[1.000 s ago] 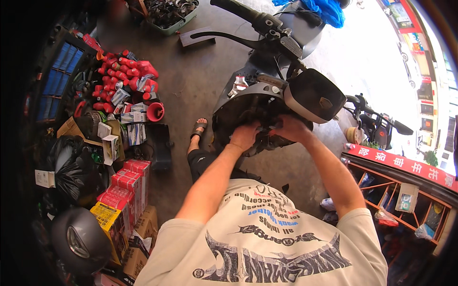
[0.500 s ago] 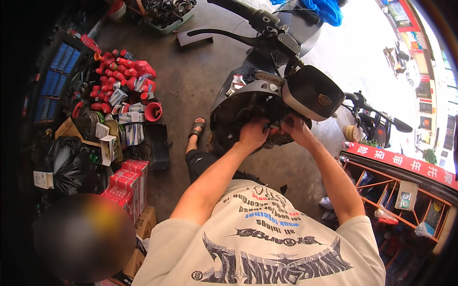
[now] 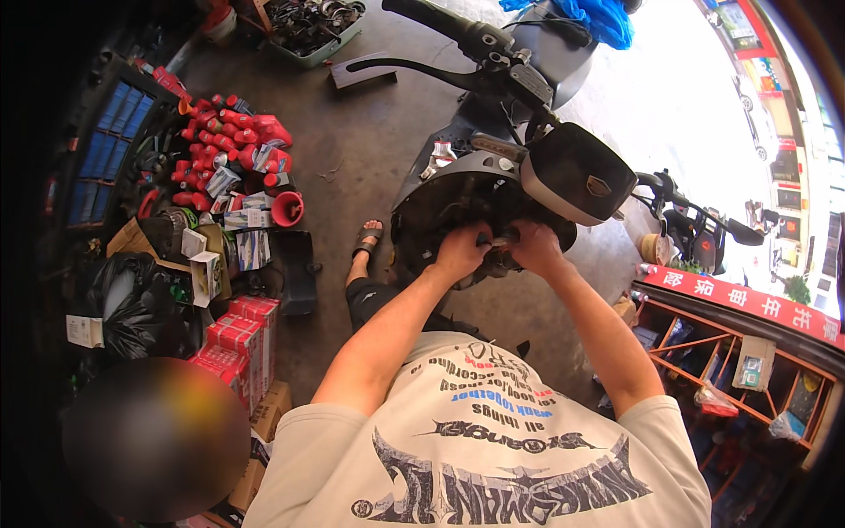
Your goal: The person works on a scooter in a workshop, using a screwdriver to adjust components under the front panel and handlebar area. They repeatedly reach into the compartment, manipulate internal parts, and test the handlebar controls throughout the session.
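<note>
Both hands work at the dark front opening of a grey motor scooter (image 3: 440,180), whose inner parts are exposed and shadowed. My left hand (image 3: 462,253) is closed in a pinch at a small dark piece near the opening's lower edge. Close beside it, my right hand (image 3: 535,248) is also closed, its fingertips around something hidden from view. A small pale, brownish part (image 3: 503,239) shows between the two sets of fingertips; its kind is unclear. Above my right hand juts a black and silver housing (image 3: 581,172). A handlebar with a brake lever (image 3: 414,63) extends toward the upper left.
On the left lie several red bottles (image 3: 220,141), small boxes, a black plastic bag (image 3: 132,304) and stacked red cartons (image 3: 238,339). A parts tray (image 3: 312,57) is at the far left. Shelving (image 3: 704,352) with a red sign stands right. Another two-wheeler (image 3: 695,233) is beyond it.
My hands remain at the opening, and their fingertips have shifted slightly. The right hand has turned and moved a little left, and the pale part between the fingertips shows more clearly.
</note>
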